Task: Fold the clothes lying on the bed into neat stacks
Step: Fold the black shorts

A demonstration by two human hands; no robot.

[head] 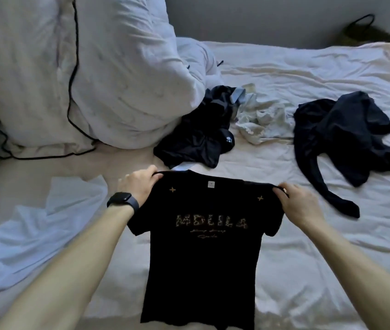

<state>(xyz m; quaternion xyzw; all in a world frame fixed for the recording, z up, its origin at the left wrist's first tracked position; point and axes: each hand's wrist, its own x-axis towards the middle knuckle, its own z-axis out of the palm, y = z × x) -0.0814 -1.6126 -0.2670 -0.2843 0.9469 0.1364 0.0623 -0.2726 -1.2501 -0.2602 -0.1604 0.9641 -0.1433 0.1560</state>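
Note:
A black T-shirt (pixel 203 258) with gold lettering on its chest hangs spread out in front of me over the bed (pixel 308 270). My left hand (pixel 139 184), a dark watch on its wrist, pinches the shirt's left shoulder. My right hand (pixel 296 201) pinches the right shoulder. Beyond the shirt lie a crumpled dark garment (pixel 201 136), a pale light-blue garment (pixel 260 120) and a dark long-sleeved garment (pixel 346 139) at the right. A white garment (pixel 29 234) lies flat at the left.
A bunched white duvet and pillows with dark piping (pixel 70 72) fill the upper left of the bed. A dark bag (pixel 370 32) sits beyond the bed's far right corner, against a grey wall.

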